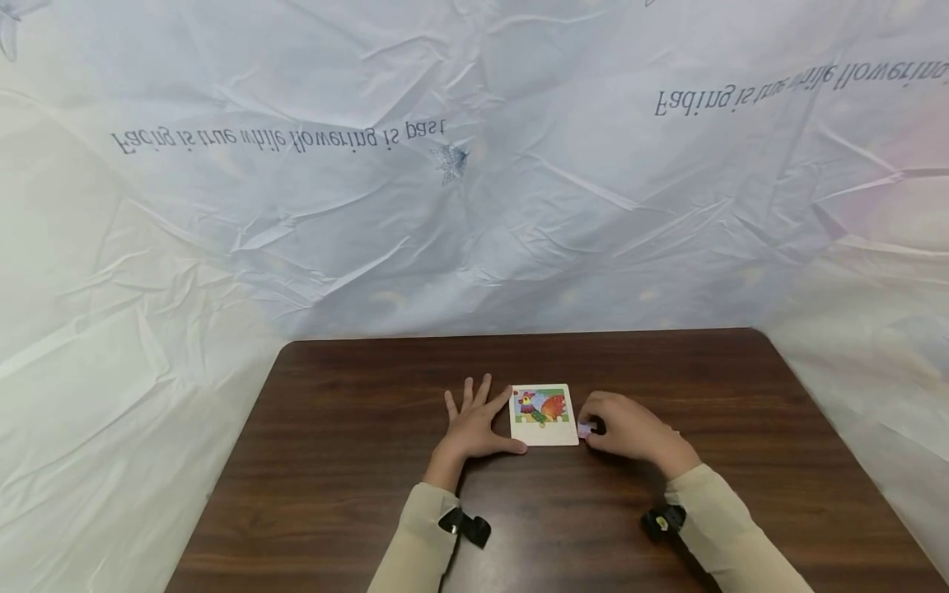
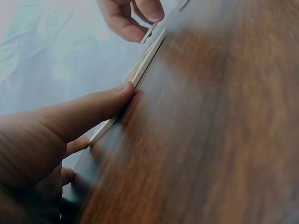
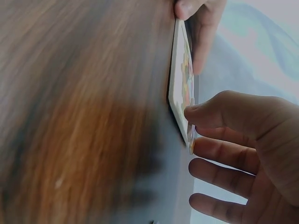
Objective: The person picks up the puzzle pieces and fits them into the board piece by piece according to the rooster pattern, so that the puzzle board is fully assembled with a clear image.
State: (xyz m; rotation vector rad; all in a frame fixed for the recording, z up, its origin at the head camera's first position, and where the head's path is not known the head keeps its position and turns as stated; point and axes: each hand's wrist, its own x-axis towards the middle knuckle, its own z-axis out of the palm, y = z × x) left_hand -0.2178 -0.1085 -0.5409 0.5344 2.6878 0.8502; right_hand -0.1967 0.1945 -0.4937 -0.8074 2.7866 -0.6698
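Note:
A small square jigsaw board (image 1: 544, 435) with a colourful rooster picture and a cream border lies on the brown table. My left hand (image 1: 474, 430) spreads its straight fingers at the board's left side, the index finger touching the upper left corner and the thumb (image 2: 105, 101) resting on the near edge. Beside the right edge, my right hand (image 1: 630, 426) pinches a small purplish puzzle piece (image 1: 585, 430) between thumb and forefinger. In the right wrist view this piece (image 3: 191, 145) appears thin, close to the board's edge, its face mostly hidden by the fingers.
The wooden table (image 1: 356, 494) has rounded far corners. A wrinkled pale cloth (image 1: 474, 231) with printed lettering hangs behind it and along both sides. A black strap device (image 1: 465, 525) sits on the left wrist, another (image 1: 662, 521) on the right.

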